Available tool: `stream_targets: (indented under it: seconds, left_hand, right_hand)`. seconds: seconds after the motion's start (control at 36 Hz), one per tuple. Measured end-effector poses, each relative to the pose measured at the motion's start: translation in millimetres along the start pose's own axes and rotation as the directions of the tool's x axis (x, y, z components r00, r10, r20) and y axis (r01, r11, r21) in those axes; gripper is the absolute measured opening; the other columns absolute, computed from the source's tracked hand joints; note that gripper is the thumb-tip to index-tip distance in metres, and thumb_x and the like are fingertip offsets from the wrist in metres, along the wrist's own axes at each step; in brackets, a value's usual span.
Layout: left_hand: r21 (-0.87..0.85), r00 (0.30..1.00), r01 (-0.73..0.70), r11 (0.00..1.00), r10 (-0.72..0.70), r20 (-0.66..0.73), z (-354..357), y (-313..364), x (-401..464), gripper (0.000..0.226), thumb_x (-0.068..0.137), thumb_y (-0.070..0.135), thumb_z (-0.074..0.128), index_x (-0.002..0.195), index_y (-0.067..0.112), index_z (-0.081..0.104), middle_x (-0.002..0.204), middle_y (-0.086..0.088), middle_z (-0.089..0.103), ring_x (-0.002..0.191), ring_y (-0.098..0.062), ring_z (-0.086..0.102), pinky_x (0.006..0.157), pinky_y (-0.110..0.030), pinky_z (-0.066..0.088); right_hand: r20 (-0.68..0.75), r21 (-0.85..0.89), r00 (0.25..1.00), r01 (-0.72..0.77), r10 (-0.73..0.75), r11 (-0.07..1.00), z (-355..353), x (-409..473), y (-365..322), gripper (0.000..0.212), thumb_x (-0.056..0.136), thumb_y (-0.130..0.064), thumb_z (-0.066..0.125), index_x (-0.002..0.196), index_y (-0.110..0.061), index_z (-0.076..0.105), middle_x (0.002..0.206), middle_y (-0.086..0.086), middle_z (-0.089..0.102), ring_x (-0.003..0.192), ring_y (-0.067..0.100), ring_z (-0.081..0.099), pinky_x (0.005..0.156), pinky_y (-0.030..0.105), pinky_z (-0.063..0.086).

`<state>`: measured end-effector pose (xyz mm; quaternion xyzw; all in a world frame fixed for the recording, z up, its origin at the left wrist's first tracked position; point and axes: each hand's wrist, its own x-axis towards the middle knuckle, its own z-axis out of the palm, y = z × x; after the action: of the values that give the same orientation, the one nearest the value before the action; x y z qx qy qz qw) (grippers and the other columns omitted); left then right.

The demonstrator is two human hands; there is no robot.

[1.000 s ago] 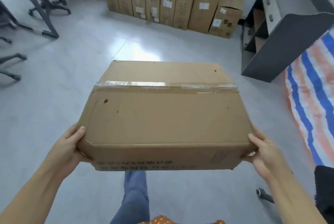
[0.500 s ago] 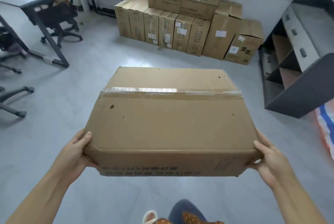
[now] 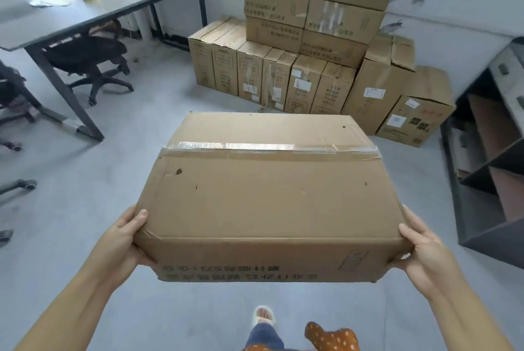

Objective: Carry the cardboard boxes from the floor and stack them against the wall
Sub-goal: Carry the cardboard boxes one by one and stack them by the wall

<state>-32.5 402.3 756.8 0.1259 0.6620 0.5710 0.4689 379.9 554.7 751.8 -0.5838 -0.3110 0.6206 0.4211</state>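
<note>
One box (image 3: 266, 194) in transit, held at about waist height over open floor (image 3: 141, 152), taped top flap up, print on the near face upside down. Left hand (image 3: 124, 240) grips the near-left corner, thumb on the top edge, fingers curled under. Right hand (image 3: 425, 254) mirrors it on the near-right corner, thumb up top, the rest wrapped below. Both fully loaded; box sits level.

Stack (image 3: 312, 47) against the far wall (image 3: 453, 16) is already well built: a row of upright cartons on the floor, then flat boxes layered on top, the right-hand column one box higher. Two larger cartons stand at the right end, the outermost leaning.

Progress guess: most of the job looks done, judging by the pile. This box is not yet placed, still well apart from the stack. Can't tell how many are left on the floor; none visible from here besides the carried one.

Remaining for this one: close the gap, lift, set down. Lower left column looks the likeliest slot.

Desk (image 3: 85, 18) and chair (image 3: 90, 58) to the left, dark shelf unit (image 3: 487, 180) to the right; path between is open.
</note>
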Motion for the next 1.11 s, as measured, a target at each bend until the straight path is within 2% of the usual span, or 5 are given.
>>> stream_targets:
  seconds: [0.19,0.5,0.61,0.83,1.11]
  left_hand:
    - [-0.070,0.998,0.006,0.998,-0.010,-0.067,31.7,52.2,87.7,0.024,0.102,0.017,0.038,0.103,0.022,0.062,0.097,0.001,0.068,0.089,-0.022,0.061,0.078,-0.072,0.045]
    - [-0.051,0.999,0.008,0.999,-0.010,-0.036,34.6,125.5,274.0,0.026,0.103,0.017,0.037,0.107,0.023,0.062,0.100,0.000,0.068,0.090,-0.025,0.061,0.074,-0.069,0.044]
    - [-0.027,1.000,0.005,1.000,-0.005,0.001,33.3,173.0,360.6,0.026,0.103,0.017,0.038,0.117,0.020,0.060,0.091,0.004,0.071,0.084,-0.023,0.061,0.067,-0.059,0.047]
    - [-0.022,0.997,-0.034,0.999,0.035,0.067,45.5,267.0,491.7,0.032,0.103,0.018,0.038,0.131,0.019,0.053,0.110,-0.003,0.065,0.091,-0.025,0.060,0.071,-0.060,0.046]
    - [-0.022,0.995,-0.085,0.996,0.086,0.054,65.9,336.5,624.5,0.027,0.103,0.017,0.038,0.108,0.027,0.062,0.084,0.010,0.073,0.068,-0.012,0.067,0.063,-0.050,0.048]
  right_hand:
    - [0.040,-0.064,0.999,0.015,-0.013,0.998,73.4,100.0,-62.4,0.043,0.100,-0.003,0.034,0.123,-0.031,0.059,0.095,-0.013,0.072,0.089,0.014,0.057,0.069,0.039,0.036]
    - [0.083,-0.061,0.997,0.010,-0.005,0.998,204.3,238.8,-93.9,0.042,0.101,-0.002,0.031,0.113,-0.030,0.060,0.084,-0.020,0.073,0.090,0.009,0.059,0.065,0.032,0.037]
    - [0.028,-0.008,1.000,0.002,-0.001,1.000,258.1,285.2,-111.5,0.044,0.101,-0.003,0.032,0.130,-0.028,0.054,0.101,-0.016,0.070,0.092,0.010,0.061,0.070,0.035,0.040]
    - [0.006,0.000,0.999,0.036,-0.036,0.999,344.6,367.5,-151.5,0.043,0.101,-0.006,0.032,0.114,-0.033,0.063,0.116,-0.012,0.068,0.083,0.005,0.070,0.059,0.033,0.048]
    - [0.077,0.017,0.994,0.072,-0.073,0.997,453.7,485.3,-211.4,0.044,0.101,-0.003,0.029,0.116,-0.030,0.060,0.096,-0.017,0.073,0.059,-0.001,0.064,0.043,0.013,0.041]
